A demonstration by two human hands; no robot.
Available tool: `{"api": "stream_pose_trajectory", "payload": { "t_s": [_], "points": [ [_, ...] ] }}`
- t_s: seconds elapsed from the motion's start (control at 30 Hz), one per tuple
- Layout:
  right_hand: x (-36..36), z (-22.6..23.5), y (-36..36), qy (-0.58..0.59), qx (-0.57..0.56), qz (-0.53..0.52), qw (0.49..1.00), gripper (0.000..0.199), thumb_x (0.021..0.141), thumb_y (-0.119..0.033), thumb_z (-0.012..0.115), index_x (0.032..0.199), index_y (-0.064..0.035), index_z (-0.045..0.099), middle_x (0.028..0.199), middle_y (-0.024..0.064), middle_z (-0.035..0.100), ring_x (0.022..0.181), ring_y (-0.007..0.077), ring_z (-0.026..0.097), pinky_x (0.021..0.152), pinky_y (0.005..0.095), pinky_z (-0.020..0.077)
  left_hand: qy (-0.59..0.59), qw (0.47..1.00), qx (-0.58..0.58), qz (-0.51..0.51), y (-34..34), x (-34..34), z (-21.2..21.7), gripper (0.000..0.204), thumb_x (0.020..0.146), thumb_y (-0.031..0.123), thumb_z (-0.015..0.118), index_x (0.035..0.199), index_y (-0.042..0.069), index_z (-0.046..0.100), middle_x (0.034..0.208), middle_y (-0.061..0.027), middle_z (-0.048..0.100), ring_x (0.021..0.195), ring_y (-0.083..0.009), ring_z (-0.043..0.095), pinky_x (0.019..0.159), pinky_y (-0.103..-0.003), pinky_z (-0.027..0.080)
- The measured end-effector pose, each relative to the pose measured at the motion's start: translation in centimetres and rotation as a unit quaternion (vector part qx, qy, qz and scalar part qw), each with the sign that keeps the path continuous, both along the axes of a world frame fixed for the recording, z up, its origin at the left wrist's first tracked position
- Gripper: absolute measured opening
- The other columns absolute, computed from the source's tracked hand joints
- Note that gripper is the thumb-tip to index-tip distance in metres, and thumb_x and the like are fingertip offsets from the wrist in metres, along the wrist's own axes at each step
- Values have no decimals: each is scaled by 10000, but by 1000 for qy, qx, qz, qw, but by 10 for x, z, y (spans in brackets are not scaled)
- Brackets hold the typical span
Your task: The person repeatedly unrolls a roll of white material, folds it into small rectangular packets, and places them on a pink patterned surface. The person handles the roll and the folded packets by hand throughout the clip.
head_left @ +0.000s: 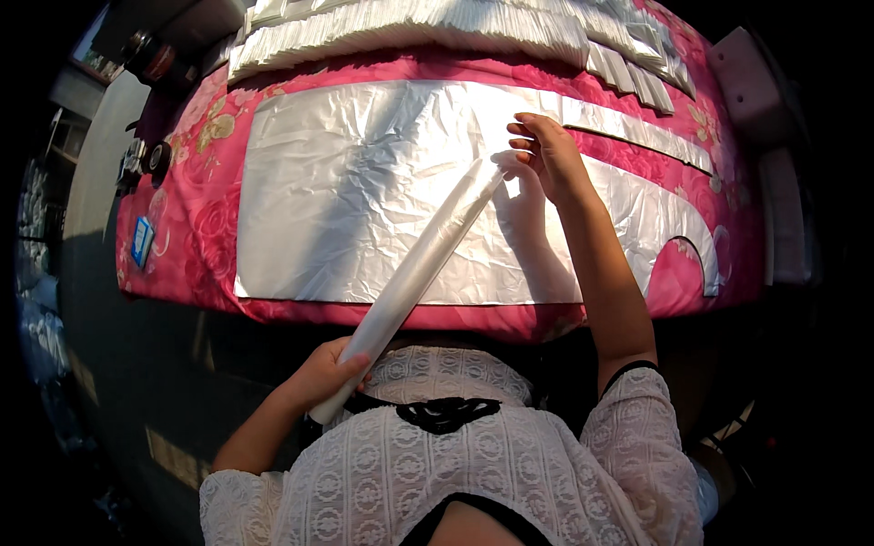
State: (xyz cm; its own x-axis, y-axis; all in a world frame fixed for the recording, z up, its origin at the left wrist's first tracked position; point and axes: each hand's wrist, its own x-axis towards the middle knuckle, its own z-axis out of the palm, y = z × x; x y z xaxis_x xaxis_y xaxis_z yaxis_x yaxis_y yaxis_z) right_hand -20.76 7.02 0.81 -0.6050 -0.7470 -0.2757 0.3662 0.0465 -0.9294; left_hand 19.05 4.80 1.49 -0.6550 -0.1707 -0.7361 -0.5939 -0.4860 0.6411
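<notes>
Across the table lies a large, wrinkled white plastic bag (pixel 364 200), spread flat, with two strap-like handles pointing right and a curved cut-out beside the lower one. Slanting over its front edge is a long, narrow roll of translucent white plastic (pixel 421 264). My left hand (pixel 332 373) is closed around the roll's lower end, close to my body. At the upper end, my right hand (pixel 546 155) hovers over the bag with its fingers bent and apart, right beside the roll's tip. Whether the thumb touches that tip, I cannot tell.
Long rows of folded white plastic stacks (pixel 410 41) line the far side of the pink floral tablecloth (pixel 205 196). A small blue packet (pixel 141 241) sits at the left edge, near dark round objects (pixel 157 162). Pale padded blocks (pixel 746 86) stand at the right.
</notes>
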Motion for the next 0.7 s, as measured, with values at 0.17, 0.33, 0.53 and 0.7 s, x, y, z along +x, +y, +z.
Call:
{"api": "stream_pose_trajectory", "payload": {
  "t_s": [0.17,0.33,0.53,0.7],
  "points": [
    [12,10,7,133,128,200,962,306,819,-334,619,883,-35,648,776,10,611,617,54,494,572,193,406,1,997,-73,-8,5,0,2,388,856,335,588,1062,15,511,784,-45,578,652,-112,555,609,-258,474],
    [22,5,9,129,156,312,928,286,804,-310,666,803,-25,642,662,1,572,575,73,490,551,212,414,1,998,-60,0,1,2,3,339,848,259,616,1059,4,540,821,-48,596,720,-111,573,636,-262,490],
    [17,-1,17,114,111,257,953,258,815,-265,668,723,-28,623,629,5,570,571,76,505,539,214,401,33,995,-92,-10,1,2,-2,375,821,236,646,1094,3,535,856,-67,613,726,-122,578,647,-268,491],
    [-74,-18,39,143,108,61,982,201,838,-248,650,810,-52,617,640,-36,536,525,41,433,510,190,341,-38,998,-18,-51,-8,22,-2,406,793,209,673,1112,2,531,898,-79,624,791,-138,593,675,-279,496]
  ]
}}
